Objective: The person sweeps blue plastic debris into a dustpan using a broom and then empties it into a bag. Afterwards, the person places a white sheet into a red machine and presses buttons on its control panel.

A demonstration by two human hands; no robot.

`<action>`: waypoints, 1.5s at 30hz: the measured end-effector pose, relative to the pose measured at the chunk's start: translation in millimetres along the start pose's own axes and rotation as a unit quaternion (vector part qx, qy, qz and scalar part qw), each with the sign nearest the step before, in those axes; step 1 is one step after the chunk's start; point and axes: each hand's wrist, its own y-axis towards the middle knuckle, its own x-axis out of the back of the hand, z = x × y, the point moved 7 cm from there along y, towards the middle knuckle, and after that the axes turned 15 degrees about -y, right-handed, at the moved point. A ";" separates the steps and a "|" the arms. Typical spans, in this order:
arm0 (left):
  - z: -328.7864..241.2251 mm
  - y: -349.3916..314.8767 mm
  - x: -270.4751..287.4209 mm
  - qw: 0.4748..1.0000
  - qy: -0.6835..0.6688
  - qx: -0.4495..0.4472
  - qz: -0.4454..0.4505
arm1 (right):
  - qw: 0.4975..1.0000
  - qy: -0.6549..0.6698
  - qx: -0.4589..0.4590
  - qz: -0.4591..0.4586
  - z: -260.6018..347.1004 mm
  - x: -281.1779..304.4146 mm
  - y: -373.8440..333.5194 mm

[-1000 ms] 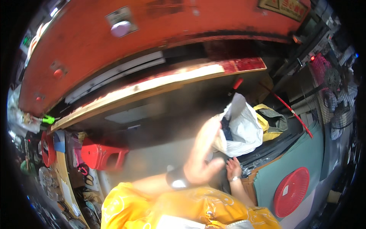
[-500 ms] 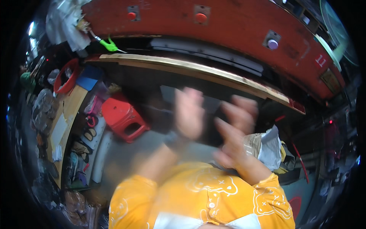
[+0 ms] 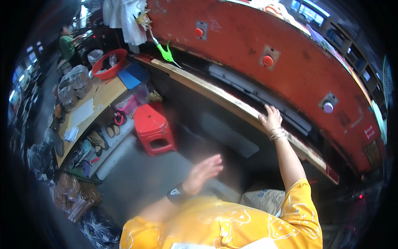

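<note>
My left hand [image 3: 204,174], with a dark band at its wrist, is held in the air in front of my body. Its fingers are stretched out and nothing is in them. Farther off to the right, my right hand [image 3: 271,119] reaches out to a long wooden board [image 3: 224,95] along the front of a red machine [image 3: 240,45]. Its fingers are apart and lie at the board's edge, and no object shows in them. Thin bracelets circle that wrist.
A red plastic stool [image 3: 152,126] stands on the floor to the left. Behind it is a wooden table [image 3: 105,91] with a red basket [image 3: 110,64], a blue folder [image 3: 132,76] and bagged goods. A green-handled tool [image 3: 165,53] hangs at the machine's left end. A person [image 3: 68,45] stands far left.
My hands, close together half a second ago, are now apart. The right has reached forward to the board, and the left is lower. The view has swung to the right.
</note>
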 end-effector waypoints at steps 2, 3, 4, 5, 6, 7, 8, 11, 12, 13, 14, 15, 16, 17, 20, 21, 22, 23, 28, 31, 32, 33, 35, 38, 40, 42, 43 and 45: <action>-0.3 5.8 12.2 1.000 -0.009 -0.022 0.001 | 0.997 0.019 0.013 0.067 10.0 -18.2 12.1; -5.0 7.6 23.1 0.999 0.001 -0.031 -0.026 | 0.992 0.046 0.048 0.108 21.6 -27.0 14.0; -17.4 10.4 34.0 0.997 0.014 -0.060 -0.047 | 0.994 0.003 0.057 0.092 29.3 -29.0 12.5; -32.3 12.8 46.5 0.994 0.030 -0.074 -0.076 | 0.995 -0.027 0.058 0.078 36.6 -30.6 11.2; -54.5 14.2 55.9 0.989 0.047 -0.114 -0.079 | 0.996 -0.050 0.048 0.049 39.8 -29.1 8.8; -80.5 17.1 65.8 0.978 0.089 -0.162 -0.093 | 0.998 -0.040 0.028 0.031 42.1 -28.9 6.1; -110.6 22.7 76.1 0.963 0.149 -0.196 -0.107 | 0.999 -0.024 0.030 0.014 44.5 -28.0 3.0; -217.2 56.0 108.8 0.885 0.295 -0.313 -0.177 | 1.000 -0.012 0.018 0.015 45.8 -30.3 -2.0; -255.6 73.4 118.5 0.840 0.371 -0.335 -0.211 | 0.999 -0.001 0.023 0.025 47.8 -31.9 -2.0; -292.6 95.6 125.2 0.805 0.429 -0.347 -0.219 | 0.999 0.005 0.027 0.026 48.9 -31.9 -0.6; -326.4 118.3 130.7 0.754 0.494 -0.369 -0.226 | 1.000 0.015 0.026 0.001 51.6 -28.5 0.9; -361.2 146.5 131.0 0.655 0.611 -0.371 -0.245 | 0.999 0.020 0.035 -0.027 55.1 -24.8 3.9; -389.6 172.8 128.3 0.568 0.686 -0.398 -0.220 | 1.000 0.024 0.016 -0.012 56.9 -27.4 6.4; -415.3 201.0 126.5 0.480 0.751 -0.408 -0.194 | 1.000 0.012 0.003 -0.021 59.3 -27.3 10.2; -460.8 287.3 141.9 0.217 0.908 -0.319 -0.163 | 0.997 -0.018 -0.053 -0.047 66.2 -27.4 17.7; -468.8 310.5 151.7 0.199 0.925 -0.296 -0.134 | 0.996 -0.025 -0.053 -0.062 70.4 -26.5 19.7; -475.0 329.9 162.2 0.183 0.941 -0.263 -0.106 | 0.996 -0.014 -0.049 -0.068 74.5 -27.2 20.7; -479.1 345.8 171.1 0.160 0.952 -0.250 -0.070 | 0.995 0.005 -0.045 -0.093 77.6 -24.4 21.2; -485.6 403.0 177.6 0.192 0.920 -0.324 0.110 | 0.995 -0.026 -0.027 -0.089 83.0 -26.5 22.7; -478.5 423.5 163.7 0.219 0.894 -0.359 0.155 | 0.996 -0.035 -0.023 -0.081 79.9 -29.3 20.7; -477.3 431.6 165.5 0.266 0.904 -0.296 0.155 | 0.996 -0.042 -0.028 -0.069 78.0 -31.6 20.3; -474.1 429.6 158.2 0.247 0.900 -0.309 0.182 | 0.997 -0.044 -0.029 -0.061 77.0 -33.2 20.3; -475.9 427.9 164.2 0.240 0.931 -0.185 0.201 | 0.997 -0.042 -0.035 -0.045 74.4 -36.4 21.5; -518.9 399.7 158.5 0.326 0.905 -0.223 0.157 | 0.998 -0.033 -0.028 -0.050 76.6 -35.5 24.6; -553.6 384.8 161.1 0.332 0.900 -0.268 0.093 | 0.997 -0.036 -0.025 -0.065 78.0 -32.1 27.1; -552.2 374.0 168.4 0.263 0.915 -0.269 0.145 | 0.998 -0.026 -0.039 -0.045 76.1 -32.0 27.5; -548.2 376.6 176.9 0.342 0.901 -0.202 0.176 | 0.998 -0.027 -0.044 -0.039 75.1 -31.5 27.2; -528.5 378.4 190.5 0.403 0.891 -0.111 0.176 | 0.999 -0.028 -0.047 -0.004 71.7 -32.5 27.0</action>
